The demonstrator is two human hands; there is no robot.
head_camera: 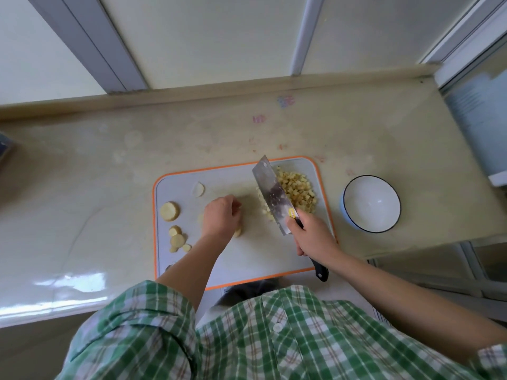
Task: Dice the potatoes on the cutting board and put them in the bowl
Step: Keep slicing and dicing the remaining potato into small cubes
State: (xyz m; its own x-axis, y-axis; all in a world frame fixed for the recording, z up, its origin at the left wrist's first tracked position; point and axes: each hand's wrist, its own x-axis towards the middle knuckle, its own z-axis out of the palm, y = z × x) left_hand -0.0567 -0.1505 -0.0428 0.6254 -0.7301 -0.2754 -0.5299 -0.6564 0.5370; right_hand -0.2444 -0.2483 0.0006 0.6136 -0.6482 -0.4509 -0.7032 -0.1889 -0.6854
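Dice (297, 192) are piled at the board's (247, 259) far right corner, slices (170, 211) left at its left edge, the bowl (365, 193) unfilled; a piece (238, 231) is clasped by the left hand (220, 218), the knife (271, 193) by the right hand (310, 237).

A beige counter (82, 174) carried an orange-rimmed board (260, 248) and, just right of it and apart, a white bowl (371, 198).

home kitchen | beige countertop (82, 171) | cutting board (175, 259) | cleaver (270, 192) | bowl (371, 204)
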